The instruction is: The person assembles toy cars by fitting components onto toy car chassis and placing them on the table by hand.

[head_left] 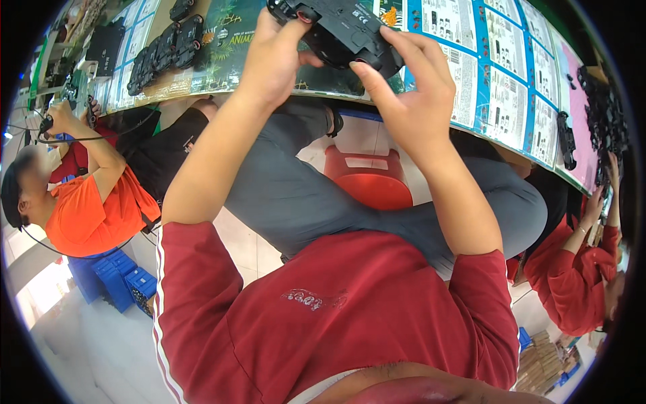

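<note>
Over the near edge of the worktable I hold a black plastic toy car chassis (346, 30), with its underside facing up. My left hand (272, 64) grips its left end, the thumb lying across a round axle end. At the other end, the thumb and fingers of my right hand (420, 91) pinch a corner by a dark, wheel-like part. On the table to the left, several similar black chassis (168, 52) lie in a row on a cardboard-coloured surface.
Blue-and-white printed sheets (498, 74) cover the table's right part. Further right are a single black part (566, 140) and a pile of black parts (605, 111). Co-workers sit at left, in an orange shirt (87, 212), and right. A red stool (367, 178) stands below.
</note>
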`<action>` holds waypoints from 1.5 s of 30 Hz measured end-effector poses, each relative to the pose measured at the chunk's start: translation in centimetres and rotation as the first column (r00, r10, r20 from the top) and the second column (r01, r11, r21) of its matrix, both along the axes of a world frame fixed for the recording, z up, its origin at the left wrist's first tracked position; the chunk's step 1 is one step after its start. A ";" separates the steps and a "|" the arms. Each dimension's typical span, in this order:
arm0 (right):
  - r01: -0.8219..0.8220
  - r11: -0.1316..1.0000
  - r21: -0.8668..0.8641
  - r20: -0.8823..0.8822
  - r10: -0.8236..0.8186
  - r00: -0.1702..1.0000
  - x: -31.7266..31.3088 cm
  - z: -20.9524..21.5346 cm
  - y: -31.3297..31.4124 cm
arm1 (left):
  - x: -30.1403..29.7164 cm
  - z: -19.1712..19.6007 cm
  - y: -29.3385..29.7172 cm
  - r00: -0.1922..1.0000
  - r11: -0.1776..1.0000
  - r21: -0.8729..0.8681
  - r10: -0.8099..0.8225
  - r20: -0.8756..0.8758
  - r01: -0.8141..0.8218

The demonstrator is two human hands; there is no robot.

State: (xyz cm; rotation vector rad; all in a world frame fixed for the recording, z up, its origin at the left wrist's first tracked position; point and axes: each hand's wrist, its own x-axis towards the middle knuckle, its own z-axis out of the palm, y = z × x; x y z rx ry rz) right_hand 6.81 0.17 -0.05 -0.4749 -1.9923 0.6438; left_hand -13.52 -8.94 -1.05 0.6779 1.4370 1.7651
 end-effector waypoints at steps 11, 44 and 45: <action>-0.051 0.998 -0.028 0.079 0.053 0.996 0.3 -2.6 -0.8 | 3.2 0.3 -1.2 0.880 0.917 0.133 -0.398 0.260 0.376; -0.076 0.991 -0.114 0.233 0.100 0.967 1.1 -4.6 3.3 | -16.0 5.0 -6.7 0.858 0.852 0.275 0.494 -0.142 -0.445; -0.065 0.992 -0.112 0.237 0.090 0.967 1.0 -4.7 3.4 | -18.4 5.3 -7.5 0.824 0.825 0.274 0.545 -0.153 -0.495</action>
